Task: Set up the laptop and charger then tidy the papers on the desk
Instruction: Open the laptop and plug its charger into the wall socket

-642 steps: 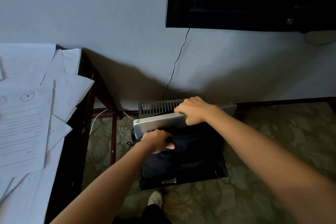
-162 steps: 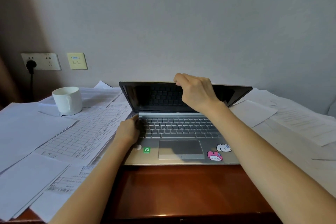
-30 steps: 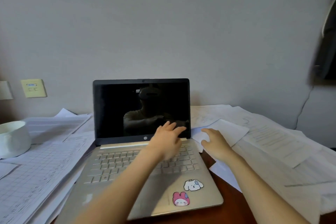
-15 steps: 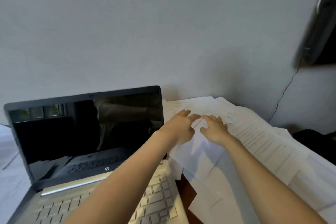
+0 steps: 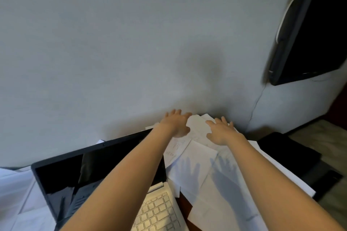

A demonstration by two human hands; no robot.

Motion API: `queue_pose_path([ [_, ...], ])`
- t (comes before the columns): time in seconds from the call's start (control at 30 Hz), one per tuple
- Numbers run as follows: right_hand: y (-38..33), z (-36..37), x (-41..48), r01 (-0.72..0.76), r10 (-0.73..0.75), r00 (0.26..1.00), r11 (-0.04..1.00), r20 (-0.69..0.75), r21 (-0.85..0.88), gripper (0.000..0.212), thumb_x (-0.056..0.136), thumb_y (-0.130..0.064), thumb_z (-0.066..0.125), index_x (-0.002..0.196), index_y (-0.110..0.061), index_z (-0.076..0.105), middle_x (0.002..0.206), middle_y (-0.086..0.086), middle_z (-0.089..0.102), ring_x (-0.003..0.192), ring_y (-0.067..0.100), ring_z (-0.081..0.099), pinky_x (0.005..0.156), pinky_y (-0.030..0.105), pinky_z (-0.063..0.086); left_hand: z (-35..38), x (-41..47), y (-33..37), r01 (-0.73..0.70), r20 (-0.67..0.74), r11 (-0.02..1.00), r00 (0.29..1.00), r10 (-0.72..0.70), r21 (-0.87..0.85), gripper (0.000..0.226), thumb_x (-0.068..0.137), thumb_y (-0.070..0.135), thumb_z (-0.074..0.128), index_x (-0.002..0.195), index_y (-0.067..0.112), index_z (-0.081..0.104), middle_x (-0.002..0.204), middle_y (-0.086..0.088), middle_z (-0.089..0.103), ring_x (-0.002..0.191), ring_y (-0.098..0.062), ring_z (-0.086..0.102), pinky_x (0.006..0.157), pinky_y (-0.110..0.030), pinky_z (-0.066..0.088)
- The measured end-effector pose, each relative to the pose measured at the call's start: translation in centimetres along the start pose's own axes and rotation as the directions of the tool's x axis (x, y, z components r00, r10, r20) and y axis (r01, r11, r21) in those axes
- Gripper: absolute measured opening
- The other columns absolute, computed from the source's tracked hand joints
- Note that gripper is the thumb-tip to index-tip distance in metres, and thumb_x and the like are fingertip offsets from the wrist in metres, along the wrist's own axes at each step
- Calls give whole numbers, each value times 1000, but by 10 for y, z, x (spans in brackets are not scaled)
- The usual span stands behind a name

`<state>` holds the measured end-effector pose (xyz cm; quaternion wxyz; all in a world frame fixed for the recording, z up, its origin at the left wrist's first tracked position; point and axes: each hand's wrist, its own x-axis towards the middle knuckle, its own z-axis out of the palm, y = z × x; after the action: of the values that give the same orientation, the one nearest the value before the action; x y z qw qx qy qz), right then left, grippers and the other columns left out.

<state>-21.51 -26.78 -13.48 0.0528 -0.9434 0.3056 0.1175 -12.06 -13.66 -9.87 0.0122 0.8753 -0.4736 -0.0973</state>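
One open laptop (image 5: pixel 105 174) is set at the left of the counter (image 5: pixel 184 203), its screen dark. Just right of it the left hand (image 5: pixel 176 124) is held over the scattered papers (image 5: pixel 199 157) near the wall (image 5: pixel 112 43), its grip open, fingers spread. The right hand (image 5: pixel 221 132) is held alongside, grip likewise open. A black bag (image 5: pixel 287 152) is seen farthest right.

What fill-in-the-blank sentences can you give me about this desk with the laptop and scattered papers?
1. The silver laptop with the black-framed screen has its lid ____.
2. The loose white paper sheets lie to the laptop's ____ side.
3. The left hand and the right hand stretch over those sheets with straight fingers, holding ____.
Missing words: open; right; nothing.
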Motion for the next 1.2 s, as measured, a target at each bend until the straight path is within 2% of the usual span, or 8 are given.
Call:
queue_pose_path([
  [0.17,21,-17,-33,-57,60,997,995,37,-84,59,100,-32,34,151,-20,8,158,13,2,145,34,-7,117,52,2,-17,-5,17,-48,15,999,999,48,21,62,97,27,41,151,23,10,156,-12,12,145,-29,7,116,-43,8],
  [0.33,54,-30,-48,-121,124,992,991,34,-57,58,100,-31,33,151,-19,8,157,14,4,145,35,-6,116,51,2,-22,0,44,-99,4,995,995,99,22,62,97,27,42,151,24,11,156,-12,12,145,-30,8,117,-44,8],
  [0.5,96,-27,-52,-128,129,991,991,34,-28,59,100,-32,33,151,-21,7,158,14,3,145,34,-8,116,51,0,-15,17,86,-90,16,995,996,90,29,61,96,29,43,150,24,14,155,-11,16,144,-31,12,116,-44,12],
  [0.83,245,3,-95,-163,159,986,983,56,86,57,100,-31,35,151,-22,11,158,14,0,145,33,-9,117,50,0,22,46,247,-111,41,994,993,112,-18,61,96,29,45,150,22,16,155,-11,18,144,-31,10,116,-46,11],
  [0.97,309,15,-117,-202,194,978,973,81,109,57,100,-30,35,151,-22,9,158,14,-3,145,33,-10,117,50,0,35,53,316,-165,65,986,984,166,-12,63,96,29,46,150,22,14,155,-13,16,144,-33,9,116,-47,11],
  [1.2,393,35,-129,-287,274,952,954,138,87,59,100,-30,35,151,-21,7,158,13,-3,145,34,-10,118,49,3,53,75,373,-209,91,978,974,207,8,62,96,31,45,150,22,14,155,-13,16,144,-33,9,117,-48,10],
])
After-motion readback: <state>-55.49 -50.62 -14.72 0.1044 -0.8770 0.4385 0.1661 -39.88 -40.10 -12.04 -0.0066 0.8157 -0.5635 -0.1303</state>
